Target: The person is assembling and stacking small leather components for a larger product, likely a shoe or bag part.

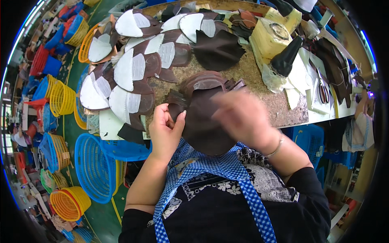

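In front of my body is a dark brown leather piece [206,117], broad and rounded at its near end. My left hand [167,126] pinches its left edge, thumb on top and fingers curled behind. Motion smears my right hand [242,118], which is over the right side of the leather; its fingers do not show clearly. Just beyond lies a stack of brown leather pieces [201,81] at the table's near edge. Farther off, a black-brown leather piece [218,50] rests flat on the worn board [263,95].
Overlapping brown leather parts with white linings [125,73] cover the left of the table. At the right are a yellowish block [270,40], a black shoe last [287,56] and scissors [323,90]. Blue baskets [94,168] and yellow baskets [69,203] stand left on the green floor.
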A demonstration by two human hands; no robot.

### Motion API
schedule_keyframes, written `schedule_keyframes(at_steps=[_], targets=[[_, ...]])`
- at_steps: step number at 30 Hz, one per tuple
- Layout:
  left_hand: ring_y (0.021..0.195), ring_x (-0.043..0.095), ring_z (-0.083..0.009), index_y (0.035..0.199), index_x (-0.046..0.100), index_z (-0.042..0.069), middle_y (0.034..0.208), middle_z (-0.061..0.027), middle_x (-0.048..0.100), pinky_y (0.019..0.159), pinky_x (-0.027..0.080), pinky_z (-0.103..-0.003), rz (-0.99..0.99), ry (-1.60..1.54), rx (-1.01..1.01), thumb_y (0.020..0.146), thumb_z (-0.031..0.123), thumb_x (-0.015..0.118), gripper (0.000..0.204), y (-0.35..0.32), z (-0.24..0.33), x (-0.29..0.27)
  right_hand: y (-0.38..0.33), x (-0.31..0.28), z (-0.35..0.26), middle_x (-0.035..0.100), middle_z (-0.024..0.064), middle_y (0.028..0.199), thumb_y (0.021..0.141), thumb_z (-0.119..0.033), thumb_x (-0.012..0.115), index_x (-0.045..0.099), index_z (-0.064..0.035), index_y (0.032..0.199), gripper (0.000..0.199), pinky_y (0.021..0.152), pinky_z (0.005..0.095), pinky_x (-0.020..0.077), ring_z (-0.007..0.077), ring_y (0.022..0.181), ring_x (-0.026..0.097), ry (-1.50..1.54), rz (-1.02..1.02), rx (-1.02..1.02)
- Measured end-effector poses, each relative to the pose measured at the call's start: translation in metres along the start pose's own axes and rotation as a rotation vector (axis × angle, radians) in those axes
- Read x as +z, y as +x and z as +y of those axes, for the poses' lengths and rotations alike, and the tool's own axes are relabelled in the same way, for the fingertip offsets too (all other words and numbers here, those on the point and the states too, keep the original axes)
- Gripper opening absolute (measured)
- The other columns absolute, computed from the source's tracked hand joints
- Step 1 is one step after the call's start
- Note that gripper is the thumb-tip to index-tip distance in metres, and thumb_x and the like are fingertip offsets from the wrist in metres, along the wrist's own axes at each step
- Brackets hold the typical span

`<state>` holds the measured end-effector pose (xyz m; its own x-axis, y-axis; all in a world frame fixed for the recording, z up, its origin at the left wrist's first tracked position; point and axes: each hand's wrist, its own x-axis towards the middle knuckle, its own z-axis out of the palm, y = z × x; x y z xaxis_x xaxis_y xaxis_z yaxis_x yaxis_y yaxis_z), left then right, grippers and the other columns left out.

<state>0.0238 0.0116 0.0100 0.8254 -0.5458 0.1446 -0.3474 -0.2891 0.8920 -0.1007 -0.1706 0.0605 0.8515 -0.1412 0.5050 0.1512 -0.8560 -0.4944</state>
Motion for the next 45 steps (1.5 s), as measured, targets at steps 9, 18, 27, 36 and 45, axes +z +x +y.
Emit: schedule_keyframes(at_steps=[9, 18, 27, 36, 45], targets=[[0.074, 0.058, -0.0229, 0.109, 0.050, 0.000, 0.089, -0.0108, 0.059, 0.065, 0.049, -0.032, 0.134, 0.142, 0.693, 0.075, 0.014, 0.082, 0.048, -0.003, -0.010, -0.018, -0.007, 0.023, -0.020, 0.035, 0.0221, 0.149, 0.073, -0.067, 0.057, 0.040, 0.0108, 0.137, 0.102, 0.117, 0.0430, 0.0190, 0.0333, 0.143, 0.024, -0.135, -0.519, -0.186], [0.139, 0.031, -0.0345, 0.150, 0.018, 0.003, 0.153, -0.0194, 0.026, 0.113, 0.028, -0.052, -0.536, 0.344, 0.548, 0.048, 0.031, 0.090, 0.128, 0.008, -0.004, -0.025, -0.022, 0.020, -0.009, 0.037, 0.0131, 0.149, 0.083, -0.038, 0.056, 0.045, -0.0037, 0.138, 0.066, 0.116, 0.0497, 0.0208, 0.0282, 0.144, 0.026, -0.179, -0.580, -0.491], [0.140, 0.029, -0.0361, 0.148, 0.023, 0.002, 0.153, -0.0212, 0.024, 0.113, 0.028, -0.049, -0.488, 0.343, 0.577, 0.052, 0.035, 0.087, 0.120, -0.003, 0.016, -0.031, -0.005, -0.025, -0.002, 0.068, 0.0195, 0.096, 0.088, -0.010, 0.061, 0.059, 0.0074, 0.116, 0.033, 0.085, 0.0400, 0.0526, 0.0321, 0.098, 0.067, 0.737, -0.478, -0.024], [0.138, 0.031, -0.0362, 0.131, 0.049, -0.002, 0.146, -0.0221, 0.035, 0.111, 0.028, -0.052, -0.643, 0.484, 0.722, 0.071, 0.041, 0.077, 0.079, -0.022, 0.011, -0.023, 0.012, 0.025, 0.009, 0.032, 0.0267, 0.148, 0.081, -0.072, 0.048, 0.038, 0.0083, 0.139, 0.099, 0.113, 0.0524, 0.0213, 0.0388, 0.140, 0.027, -0.261, -0.432, -0.133], [0.124, 0.050, -0.0346, 0.126, 0.056, 0.007, 0.135, -0.0163, 0.051, 0.103, 0.041, -0.040, -0.020, 1.097, 0.564, 0.071, -0.004, 0.059, 0.057, 0.119, -0.077, -0.097, 0.013, 0.013, -0.002, 0.035, 0.0282, 0.145, 0.074, -0.079, 0.050, 0.044, 0.0015, 0.138, 0.103, 0.111, 0.0575, 0.0189, 0.0438, 0.139, 0.026, -0.257, -0.321, -0.087]])
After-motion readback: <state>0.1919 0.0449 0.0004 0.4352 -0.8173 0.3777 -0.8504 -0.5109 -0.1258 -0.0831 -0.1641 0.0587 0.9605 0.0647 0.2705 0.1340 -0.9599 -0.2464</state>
